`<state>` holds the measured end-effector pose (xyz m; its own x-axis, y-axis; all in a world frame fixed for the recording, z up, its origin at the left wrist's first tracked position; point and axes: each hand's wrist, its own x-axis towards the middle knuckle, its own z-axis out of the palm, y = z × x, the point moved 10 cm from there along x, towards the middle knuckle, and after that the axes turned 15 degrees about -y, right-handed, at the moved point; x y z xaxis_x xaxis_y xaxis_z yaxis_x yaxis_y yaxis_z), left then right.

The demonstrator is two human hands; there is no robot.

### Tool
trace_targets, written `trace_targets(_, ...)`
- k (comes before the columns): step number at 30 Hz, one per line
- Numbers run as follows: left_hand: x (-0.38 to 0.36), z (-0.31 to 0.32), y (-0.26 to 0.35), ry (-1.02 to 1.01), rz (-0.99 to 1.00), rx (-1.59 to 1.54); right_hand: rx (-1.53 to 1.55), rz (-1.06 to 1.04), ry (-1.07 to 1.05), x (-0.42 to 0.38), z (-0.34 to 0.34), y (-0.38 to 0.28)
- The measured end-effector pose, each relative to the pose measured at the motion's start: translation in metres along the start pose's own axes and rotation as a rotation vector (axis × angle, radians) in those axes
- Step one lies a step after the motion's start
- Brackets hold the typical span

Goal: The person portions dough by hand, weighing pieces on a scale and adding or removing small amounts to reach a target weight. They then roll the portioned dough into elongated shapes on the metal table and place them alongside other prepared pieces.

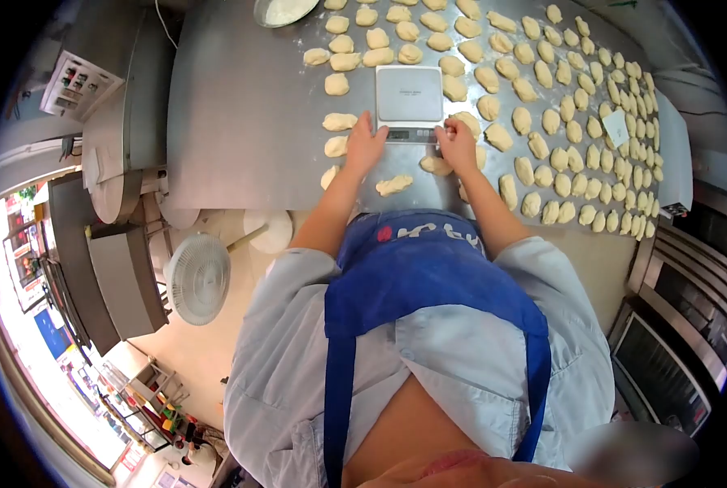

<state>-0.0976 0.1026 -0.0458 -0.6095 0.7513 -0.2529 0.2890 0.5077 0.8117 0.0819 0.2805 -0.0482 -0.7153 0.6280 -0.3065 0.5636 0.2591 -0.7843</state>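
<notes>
A white digital kitchen scale (410,96) lies on the steel table in front of me, with nothing on its square platform. My left hand (365,146) holds the scale's near left corner, thumb beside the display. At the opposite near corner, my right hand (458,146) grips it, thumb by the buttons. Dough pieces surround the scale: one dough piece (340,122) is just left of my left hand, and another (436,165) lies below my right hand. Closer to my apron is a longer dough piece (394,186).
Many dough pieces in rows spread over the right side of the steel table (241,122). A bowl of flour (285,10) stands at the far edge. A white card (615,128) lies among the dough at right. A fan (199,279) stands below the table at left.
</notes>
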Motion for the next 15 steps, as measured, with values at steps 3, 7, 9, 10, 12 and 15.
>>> trace_targets(3, 0.024, 0.012, -0.012, -0.135, -0.101, -0.035, -0.063, -0.152, 0.180, -0.009, -0.023, -0.015)
trace_targets(7, 0.027, 0.021, 0.010, -0.274, -0.128, 0.118, 0.106, -0.177, 0.293, -0.024, -0.040, -0.034)
trace_targets(9, 0.017, 0.022, 0.028, -0.372, -0.152, 0.057, 0.151, -0.190, 0.286, -0.029, -0.045, -0.042)
trace_targets(10, 0.013, 0.027, 0.029, -0.453, -0.198, -0.011, 0.153, -0.176, 0.314, -0.036, -0.051, -0.048)
trace_targets(12, 0.021, 0.058, -0.016, -0.486, -0.179, -0.383, 0.890, 0.048, 0.160, -0.040, -0.026, -0.020)
trace_targets(15, 0.017, 0.076, -0.029, -0.491, -0.169, -0.907, 0.931, 0.190, 0.067, -0.055, -0.014, 0.000)
